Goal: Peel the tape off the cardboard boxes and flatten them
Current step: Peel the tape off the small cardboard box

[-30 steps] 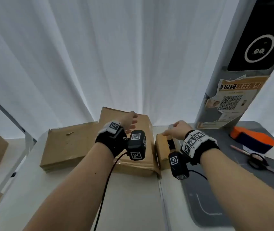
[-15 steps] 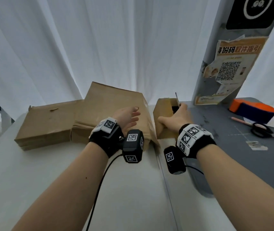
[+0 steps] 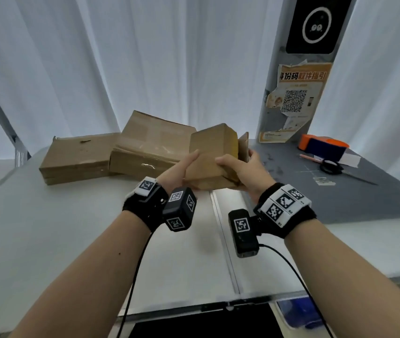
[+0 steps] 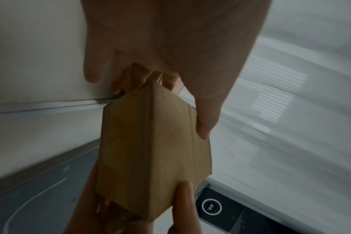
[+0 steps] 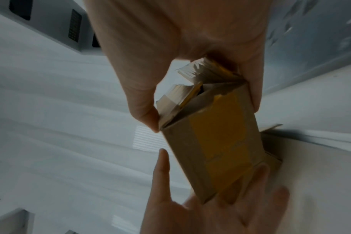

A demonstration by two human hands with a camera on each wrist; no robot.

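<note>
Both hands hold the small box point(image 3: 212, 158) in the air above the table point(image 3: 72, 228), in front of the two bigger boxes point(image 3: 111, 154) that lie near the curtain. The left hand point(image 3: 177, 167) supports the left side with its thumb along the front face and its fingers underneath. The right hand point(image 3: 242, 172) wraps the right end, thumb on top and fingers behind the loose flap. The box looks light and thin, so I think it bends easily if squeezed. On the wrist view, yellowish tape point(image 5: 220, 134) covers one face and a torn tape end point(image 5: 188, 71) sticks up at the open end; this loose end seems the best place to pinch.
</note>
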